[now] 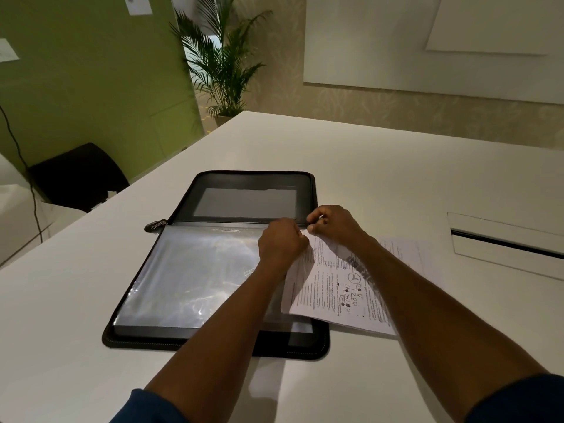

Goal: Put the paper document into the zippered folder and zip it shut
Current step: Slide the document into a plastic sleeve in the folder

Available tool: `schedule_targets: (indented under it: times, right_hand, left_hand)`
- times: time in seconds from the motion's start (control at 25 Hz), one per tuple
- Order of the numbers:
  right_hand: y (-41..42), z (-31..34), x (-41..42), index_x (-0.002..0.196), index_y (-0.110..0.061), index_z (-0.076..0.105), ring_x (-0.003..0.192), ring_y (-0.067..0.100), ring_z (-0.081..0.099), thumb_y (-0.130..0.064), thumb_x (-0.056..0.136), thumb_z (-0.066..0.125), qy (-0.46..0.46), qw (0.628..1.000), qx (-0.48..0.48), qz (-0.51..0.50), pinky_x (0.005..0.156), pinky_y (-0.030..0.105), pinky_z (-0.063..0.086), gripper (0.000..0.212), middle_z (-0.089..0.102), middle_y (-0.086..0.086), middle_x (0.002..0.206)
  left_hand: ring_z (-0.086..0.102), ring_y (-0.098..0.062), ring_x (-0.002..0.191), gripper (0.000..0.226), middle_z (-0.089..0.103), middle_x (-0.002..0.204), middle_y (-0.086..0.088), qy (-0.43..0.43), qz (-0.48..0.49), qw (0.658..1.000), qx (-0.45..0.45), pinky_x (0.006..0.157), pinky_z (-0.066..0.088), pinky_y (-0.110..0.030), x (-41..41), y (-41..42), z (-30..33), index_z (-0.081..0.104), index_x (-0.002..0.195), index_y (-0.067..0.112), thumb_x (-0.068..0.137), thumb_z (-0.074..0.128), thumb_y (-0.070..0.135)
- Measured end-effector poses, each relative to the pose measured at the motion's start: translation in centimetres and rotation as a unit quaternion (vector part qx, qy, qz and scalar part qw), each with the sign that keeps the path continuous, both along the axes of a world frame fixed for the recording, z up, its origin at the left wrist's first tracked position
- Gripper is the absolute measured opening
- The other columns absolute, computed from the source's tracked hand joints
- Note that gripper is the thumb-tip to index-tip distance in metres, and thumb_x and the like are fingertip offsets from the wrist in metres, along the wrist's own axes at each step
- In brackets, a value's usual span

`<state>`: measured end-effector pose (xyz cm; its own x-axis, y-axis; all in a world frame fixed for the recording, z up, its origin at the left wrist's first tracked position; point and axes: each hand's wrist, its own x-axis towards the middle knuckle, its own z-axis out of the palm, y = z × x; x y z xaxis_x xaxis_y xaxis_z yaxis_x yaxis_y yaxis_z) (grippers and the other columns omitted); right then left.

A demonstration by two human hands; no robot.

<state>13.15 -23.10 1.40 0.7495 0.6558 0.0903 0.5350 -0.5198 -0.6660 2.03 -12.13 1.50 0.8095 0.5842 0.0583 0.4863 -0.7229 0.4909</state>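
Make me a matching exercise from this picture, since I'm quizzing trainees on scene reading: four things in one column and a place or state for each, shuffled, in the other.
Things:
1. zippered folder
2. paper document
3. zipper pull
4. potted palm

Places or states:
A. on the floor beyond the table's far corner
B. lying open flat on the white table
C. at the left end of the folder's spine
D. partly over the folder's right edge, its top corner held by both hands (left hand, right hand)

Pairs: 1-B, 2-D, 3-C, 4-A
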Motion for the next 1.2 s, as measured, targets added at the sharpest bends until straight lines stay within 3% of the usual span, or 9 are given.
schedule_targets:
  times: [0.2, 0.32, 0.48, 0.64, 0.72, 0.84, 0.96, 1.2]
  right_hand:
    - [0.7, -0.2, -0.7, 0.097, -0.012, 0.065, 0.077, 0.019, 0.064, -0.017, 0.079, 0.076, -0.012, 1.0, 0.014, -0.006, 0.064, 0.016, 0.044, 0.021, 0.069, 0.006, 0.083]
    - [0.1, 0.1, -1.0, 0.105, -0.008, 0.064, 0.085, 0.023, 0.065, -0.014, 0.082, 0.072, -0.033, 0.999, 0.006, -0.006, 0.076, 0.029, 0.052, 0.024, 0.07, 0.01, 0.094]
    - [-2.2, 0.3, -1.2, 0.112, -0.013, 0.063, 0.099, 0.022, 0.062, -0.019, 0.085, 0.07, -0.051, 0.997, -0.016, -0.05, 0.091, 0.039, 0.05, 0.029, 0.067, 0.005, 0.111]
    - [-5.3, -0.4, -2.0, 0.119, -0.019, 0.059, 0.116, 0.023, 0.056, -0.028, 0.089, 0.065, -0.112, 0.982, -0.067, -0.135, 0.1, 0.042, 0.037, 0.033, 0.064, 0.001, 0.123]
    - [-7.1, -0.7, -2.4, 0.123, -0.018, 0.055, 0.118, 0.026, 0.053, -0.032, 0.089, 0.063, -0.139, 0.967, -0.094, -0.19, 0.097, 0.042, 0.037, 0.037, 0.061, 0.004, 0.125]
    - [-9.8, -1.3, -2.9, 0.127, -0.013, 0.051, 0.12, 0.032, 0.049, -0.038, 0.088, 0.062, -0.147, 0.938, -0.139, -0.28, 0.097, 0.047, 0.038, 0.047, 0.056, 0.01, 0.13]
    - [-11.9, -1.9, -3.3, 0.127, -0.011, 0.046, 0.12, 0.035, 0.046, -0.043, 0.087, 0.06, -0.126, 0.921, -0.176, -0.323, 0.099, 0.051, 0.037, 0.053, 0.05, 0.012, 0.132]
    - [-13.5, -1.8, -3.3, 0.125, -0.009, 0.045, 0.117, 0.035, 0.048, -0.047, 0.084, 0.063, -0.075, 0.915, -0.13, -0.375, 0.097, 0.05, 0.038, 0.059, 0.054, 0.015, 0.125]
  left_hand:
    - [0.06, -0.018, 0.066, 0.026, 0.07, 0.087, -0.006, 0.01, -0.029, 0.998, 0.057, 0.064, 0.048, -0.026, 0.1, -0.4, 0.5, 0.071, 0.094, 0.015, 0.093, 0.059, 0.038]
    - [0.063, -0.019, 0.075, 0.025, 0.07, 0.096, -0.006, 0.024, -0.033, 0.997, 0.065, 0.07, 0.048, -0.027, 0.2, -0.7, 0.3, 0.069, 0.101, 0.014, 0.095, 0.058, 0.036]
    - [0.061, -0.017, 0.074, 0.022, 0.07, 0.101, -0.004, 0.001, -0.055, 0.995, 0.082, 0.07, 0.047, -0.027, 0.1, -1.3, 0.3, 0.066, 0.103, 0.018, 0.093, 0.061, 0.036]
    - [0.056, -0.024, 0.109, 0.035, 0.063, 0.121, -0.005, -0.075, -0.16, 0.973, 0.145, 0.089, 0.045, -0.037, 0.8, -2.4, -0.2, 0.059, 0.124, 0.02, 0.091, 0.059, 0.032]
    - [0.047, -0.026, 0.123, 0.039, 0.063, 0.123, -0.005, -0.046, -0.218, 0.96, 0.171, 0.099, 0.038, -0.043, 1.7, -2.8, -0.3, 0.053, 0.132, 0.021, 0.095, 0.051, 0.032]
    - [0.037, -0.027, 0.13, 0.044, 0.065, 0.12, -0.004, 0.024, -0.262, 0.95, 0.169, 0.101, 0.032, -0.049, 3.0, -3.2, -0.4, 0.049, 0.133, 0.02, 0.095, 0.046, 0.042]
    - [0.036, -0.03, 0.129, 0.061, 0.06, 0.122, -0.007, 0.078, -0.27, 0.944, 0.171, 0.097, 0.034, -0.05, 4.2, -3.7, -0.2, 0.048, 0.132, 0.019, 0.086, 0.053, 0.059]
    - [0.038, -0.028, 0.122, 0.059, 0.053, 0.112, -0.003, 0.119, -0.256, 0.954, 0.096, 0.095, 0.038, -0.046, 5.4, -3.7, -0.3, 0.054, 0.13, 0.028, 0.08, 0.066, 0.056]
